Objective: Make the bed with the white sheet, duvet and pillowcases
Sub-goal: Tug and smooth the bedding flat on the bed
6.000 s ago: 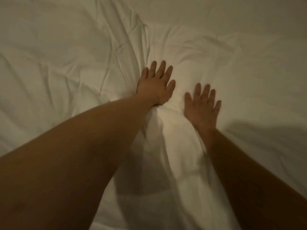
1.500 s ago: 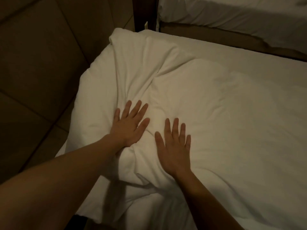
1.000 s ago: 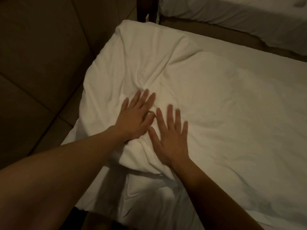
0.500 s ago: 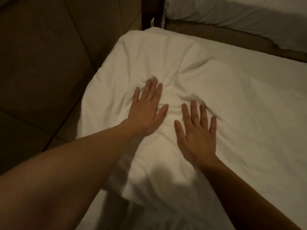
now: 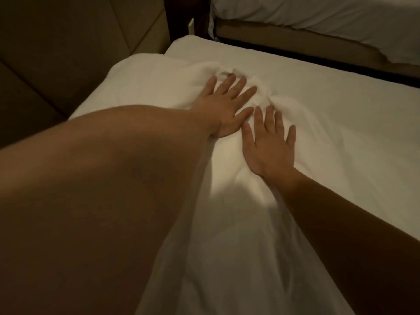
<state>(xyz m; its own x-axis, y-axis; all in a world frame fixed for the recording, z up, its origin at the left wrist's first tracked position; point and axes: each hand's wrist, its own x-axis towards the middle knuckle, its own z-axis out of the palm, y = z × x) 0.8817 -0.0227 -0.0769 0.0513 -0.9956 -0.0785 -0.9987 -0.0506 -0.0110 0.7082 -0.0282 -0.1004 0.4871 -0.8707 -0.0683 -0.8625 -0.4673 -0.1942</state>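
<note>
A: What is the left hand (image 5: 223, 108) doing?
B: It lies flat on the white duvet (image 5: 145, 87), fingers spread, near the far left corner.
A: And the right hand (image 5: 269, 142)?
B: Just beside it, flat too, fingers spread. The duvet is under both hands, bunched at the fingertips.

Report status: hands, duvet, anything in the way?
Left hand and right hand flat, fingers straight, pressing the white fabric duvet. Bunched wrinkles ahead of the fingertips. Nothing in the way.
</note>
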